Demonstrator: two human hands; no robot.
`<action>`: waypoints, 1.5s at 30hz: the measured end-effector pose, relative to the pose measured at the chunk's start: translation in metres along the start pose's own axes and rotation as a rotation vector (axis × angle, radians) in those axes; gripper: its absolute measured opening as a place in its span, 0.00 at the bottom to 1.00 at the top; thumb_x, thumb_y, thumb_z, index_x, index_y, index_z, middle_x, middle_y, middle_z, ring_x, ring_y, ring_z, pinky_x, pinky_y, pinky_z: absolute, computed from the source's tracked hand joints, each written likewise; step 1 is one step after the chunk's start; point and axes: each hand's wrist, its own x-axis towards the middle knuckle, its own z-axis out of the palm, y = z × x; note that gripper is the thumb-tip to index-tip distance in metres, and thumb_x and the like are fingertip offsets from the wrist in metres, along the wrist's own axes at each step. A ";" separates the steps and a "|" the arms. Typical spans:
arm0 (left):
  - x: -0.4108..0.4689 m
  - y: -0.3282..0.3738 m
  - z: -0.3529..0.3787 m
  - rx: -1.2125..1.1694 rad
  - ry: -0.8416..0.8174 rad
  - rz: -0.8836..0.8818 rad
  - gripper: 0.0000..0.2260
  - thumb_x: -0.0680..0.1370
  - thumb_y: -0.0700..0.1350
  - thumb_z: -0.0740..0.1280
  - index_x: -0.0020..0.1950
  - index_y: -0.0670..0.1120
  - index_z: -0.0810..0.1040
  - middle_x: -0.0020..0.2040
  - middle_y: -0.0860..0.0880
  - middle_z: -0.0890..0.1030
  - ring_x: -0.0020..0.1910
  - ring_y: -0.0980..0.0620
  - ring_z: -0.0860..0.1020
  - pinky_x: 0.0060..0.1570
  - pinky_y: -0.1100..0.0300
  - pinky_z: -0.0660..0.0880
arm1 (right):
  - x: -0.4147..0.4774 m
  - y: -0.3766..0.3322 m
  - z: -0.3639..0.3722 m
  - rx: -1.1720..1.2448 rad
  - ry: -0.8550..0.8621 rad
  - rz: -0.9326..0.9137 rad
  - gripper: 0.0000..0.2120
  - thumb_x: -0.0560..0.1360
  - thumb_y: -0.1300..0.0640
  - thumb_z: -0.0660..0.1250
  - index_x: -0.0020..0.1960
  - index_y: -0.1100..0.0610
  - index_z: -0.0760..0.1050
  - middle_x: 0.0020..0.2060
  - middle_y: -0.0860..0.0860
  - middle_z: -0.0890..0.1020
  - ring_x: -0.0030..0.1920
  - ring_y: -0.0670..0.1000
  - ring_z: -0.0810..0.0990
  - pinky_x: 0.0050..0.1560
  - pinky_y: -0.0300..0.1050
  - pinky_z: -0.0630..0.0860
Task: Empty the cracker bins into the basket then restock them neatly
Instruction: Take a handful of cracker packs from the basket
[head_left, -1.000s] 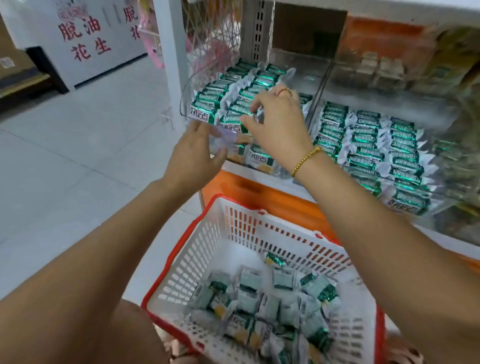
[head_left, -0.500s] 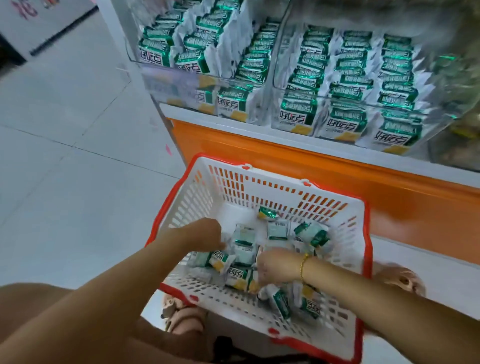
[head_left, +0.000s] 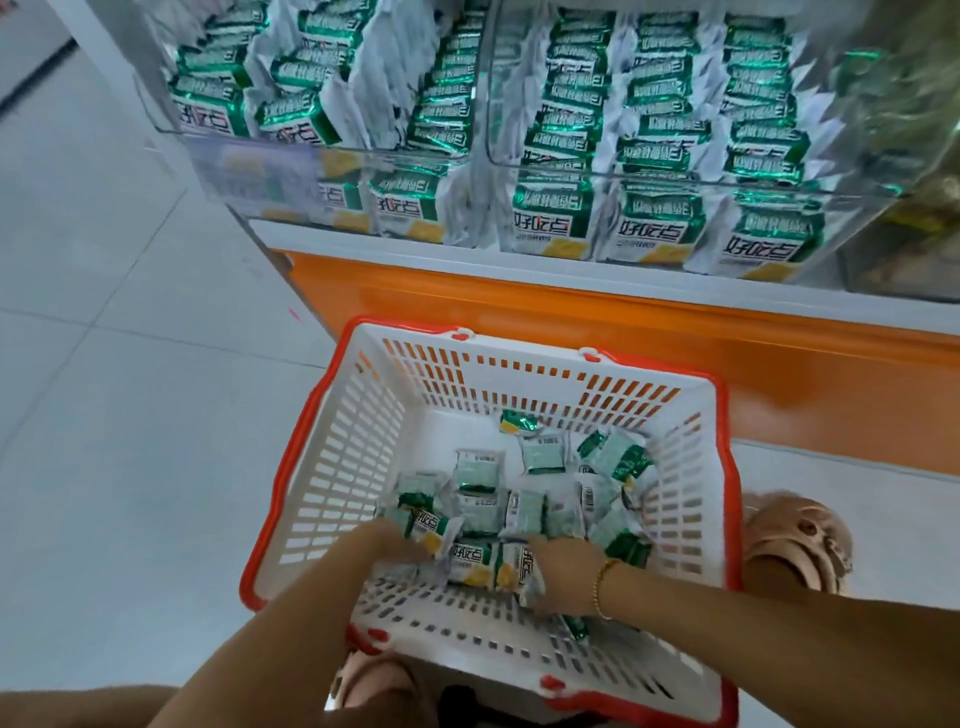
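Note:
A white basket with a red rim (head_left: 343, 467) stands on the floor below the shelf, with several green-and-white cracker packets (head_left: 524, 509) loose in its bottom. Both my hands are down among them. My left hand (head_left: 387, 540) grips a packet at the pile's left edge. My right hand (head_left: 563, 574), with a gold bracelet at the wrist, curls round a packet near the front wall. Above, two clear cracker bins sit side by side on the shelf, the left bin (head_left: 332, 171) and the right bin (head_left: 675, 182), both packed with rows of the same packets.
The shelf has an orange base panel (head_left: 623, 338) right behind the basket. My feet in pink sandals (head_left: 800, 540) flank the basket at right and at the front. Grey tiled floor (head_left: 130, 415) spreads out to the left.
One second ago both hands were up at the left bin; they dropped into the basket. Since half a second ago they have sunk lower and closed onto packets near its front.

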 end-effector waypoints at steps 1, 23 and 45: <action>-0.013 0.007 -0.002 0.016 0.020 -0.049 0.36 0.69 0.68 0.67 0.69 0.46 0.70 0.68 0.44 0.72 0.65 0.45 0.72 0.62 0.56 0.71 | 0.000 0.000 0.000 -0.007 -0.001 0.002 0.34 0.77 0.50 0.65 0.76 0.60 0.54 0.56 0.61 0.79 0.53 0.59 0.79 0.51 0.53 0.78; -0.097 0.034 -0.032 -0.313 -0.153 0.208 0.18 0.76 0.38 0.68 0.65 0.43 0.72 0.56 0.46 0.72 0.49 0.52 0.75 0.51 0.61 0.76 | -0.048 0.011 -0.103 0.231 0.378 0.016 0.31 0.75 0.47 0.69 0.73 0.58 0.65 0.70 0.54 0.70 0.66 0.54 0.71 0.64 0.47 0.71; -0.289 0.079 -0.136 -1.555 -0.284 0.881 0.20 0.77 0.55 0.63 0.63 0.45 0.78 0.61 0.39 0.78 0.51 0.45 0.81 0.57 0.53 0.76 | -0.138 -0.052 -0.131 0.548 1.404 -0.783 0.08 0.76 0.48 0.65 0.53 0.47 0.79 0.63 0.44 0.70 0.65 0.41 0.70 0.61 0.33 0.68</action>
